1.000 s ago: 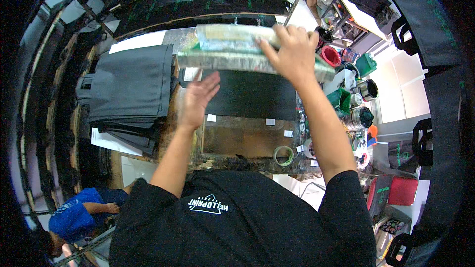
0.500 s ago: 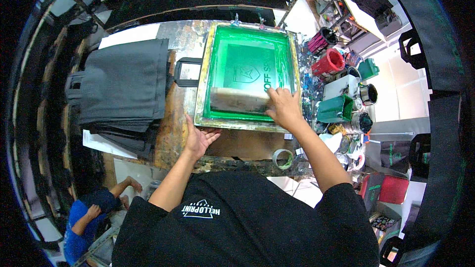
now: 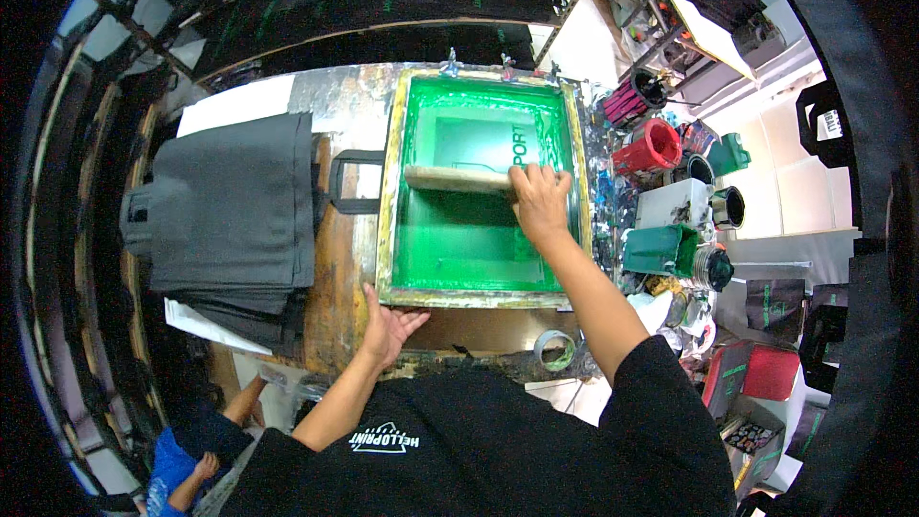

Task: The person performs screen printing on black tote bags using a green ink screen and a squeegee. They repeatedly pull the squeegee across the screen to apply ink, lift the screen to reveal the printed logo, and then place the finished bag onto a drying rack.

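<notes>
My right hand [image 3: 542, 201] is closed on a wooden-backed squeegee [image 3: 458, 179], gripping its right end. The squeegee stands crosswise near the middle of a screen printing frame [image 3: 386, 230], on mesh covered with green ink [image 3: 479, 268]. Part of a dark printed design shows through beyond the blade. My left hand [image 3: 391, 331] is open at the frame's near left corner, thumb up and fingers stretched along the near edge. A black bag's handle [image 3: 335, 182] sticks out from under the frame's left side; the bag itself is hidden.
Left of the frame lies a stack of black bags [image 3: 230, 201]. A tape roll [image 3: 554, 350] sits at the near table edge. Along the right are a red ink tub [image 3: 651, 148], a green container [image 3: 656, 251] and several cans. A person in blue [image 3: 182, 460] is at lower left.
The squeegee has moved away from me, from the nearer part of the screen to its middle, with my right hand on it. My left hand stays by the corner. The whole view has shifted.
</notes>
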A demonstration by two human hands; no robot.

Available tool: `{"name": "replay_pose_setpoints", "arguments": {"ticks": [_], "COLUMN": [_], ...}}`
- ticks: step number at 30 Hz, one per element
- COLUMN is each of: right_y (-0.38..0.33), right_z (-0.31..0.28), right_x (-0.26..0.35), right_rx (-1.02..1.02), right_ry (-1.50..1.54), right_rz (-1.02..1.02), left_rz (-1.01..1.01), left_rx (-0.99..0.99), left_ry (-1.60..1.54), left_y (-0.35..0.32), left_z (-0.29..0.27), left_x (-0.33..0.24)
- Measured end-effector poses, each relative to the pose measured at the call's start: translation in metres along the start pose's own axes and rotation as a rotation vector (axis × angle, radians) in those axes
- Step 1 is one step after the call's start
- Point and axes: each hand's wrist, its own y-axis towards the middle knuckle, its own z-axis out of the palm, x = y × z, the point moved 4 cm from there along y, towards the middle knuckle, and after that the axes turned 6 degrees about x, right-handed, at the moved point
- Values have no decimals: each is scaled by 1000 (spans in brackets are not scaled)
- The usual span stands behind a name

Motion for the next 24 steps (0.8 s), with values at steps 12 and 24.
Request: {"name": "replay_pose_setpoints", "arguments": {"ticks": [12, 24], "right_y": [156, 158], "right_z": [55, 73], "right_x": [-70, -77], "right_rx": [3, -104], "right_ry": [-70, -102], "right_rz": [-16, -26], "left_rz": [-189, 1086], "left_rx": [-56, -154], "left_ry": [72, 1734], "left_y": [21, 164], "left_z": [-20, 121], "left_x": [13, -199]}}
